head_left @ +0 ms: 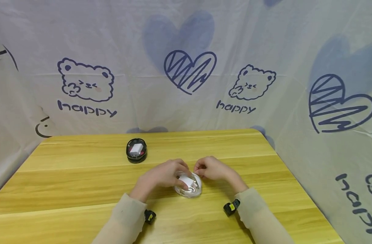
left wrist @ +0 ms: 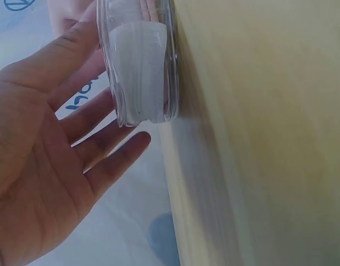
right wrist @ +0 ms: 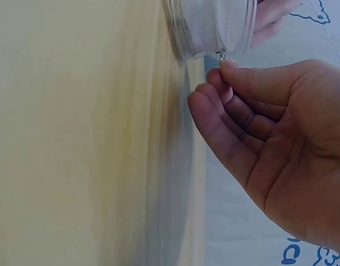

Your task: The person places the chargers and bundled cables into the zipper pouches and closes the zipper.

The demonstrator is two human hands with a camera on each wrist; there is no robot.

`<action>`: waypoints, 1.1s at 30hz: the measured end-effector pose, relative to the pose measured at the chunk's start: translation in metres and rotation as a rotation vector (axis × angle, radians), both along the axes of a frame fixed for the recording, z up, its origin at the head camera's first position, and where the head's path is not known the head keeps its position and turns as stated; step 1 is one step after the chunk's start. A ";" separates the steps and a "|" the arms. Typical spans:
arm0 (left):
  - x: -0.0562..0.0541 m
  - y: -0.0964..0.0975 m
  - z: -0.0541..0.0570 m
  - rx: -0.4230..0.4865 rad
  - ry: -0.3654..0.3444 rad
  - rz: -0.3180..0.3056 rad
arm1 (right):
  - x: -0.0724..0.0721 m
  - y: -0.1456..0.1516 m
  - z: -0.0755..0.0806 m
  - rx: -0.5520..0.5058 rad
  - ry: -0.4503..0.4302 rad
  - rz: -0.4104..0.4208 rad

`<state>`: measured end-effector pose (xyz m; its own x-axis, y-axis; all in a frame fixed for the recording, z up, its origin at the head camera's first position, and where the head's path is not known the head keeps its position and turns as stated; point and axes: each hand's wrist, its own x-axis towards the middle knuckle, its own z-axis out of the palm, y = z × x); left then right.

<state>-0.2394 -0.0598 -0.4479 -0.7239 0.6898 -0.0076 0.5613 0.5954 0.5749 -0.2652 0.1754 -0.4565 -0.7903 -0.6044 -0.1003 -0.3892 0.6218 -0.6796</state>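
Note:
A clear oval zip case (head_left: 192, 193) with white trim sits on the wooden table, a white block-like item showing inside it. My left hand (head_left: 167, 174) holds the case from its left, fingers over the top. In the left wrist view, thumb and fingers straddle the clear case (left wrist: 139, 72). At the case's right side, my right hand (head_left: 214, 169) pinches a small metal zipper pull (right wrist: 222, 55) between thumb and index finger. The zip beside that pull looks closed in the right wrist view; the rest of its length is hidden.
A similar black zip case (head_left: 137, 160) with a clear top stands farther back to the left, a white item visible in it. The wooden table (head_left: 67, 183) ends at a printed cloth backdrop (head_left: 137, 51) behind and to the sides.

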 end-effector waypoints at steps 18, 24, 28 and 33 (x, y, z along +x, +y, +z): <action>0.002 0.006 -0.002 -0.010 0.027 -0.014 | -0.001 0.003 -0.002 0.011 0.028 0.013; 0.006 0.007 0.001 -0.046 0.052 0.005 | -0.001 0.002 -0.001 0.029 0.006 0.008; 0.007 0.007 0.001 -0.061 0.062 0.019 | 0.000 0.003 0.000 0.035 -0.004 0.019; 0.007 0.008 0.000 -0.059 0.065 0.032 | 0.000 0.005 0.001 0.041 -0.013 0.035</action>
<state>-0.2321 -0.0518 -0.4476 -0.7462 0.6658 -0.0003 0.5760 0.6458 0.5011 -0.2655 0.1804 -0.4554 -0.7675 -0.6266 -0.1355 -0.4025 0.6355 -0.6588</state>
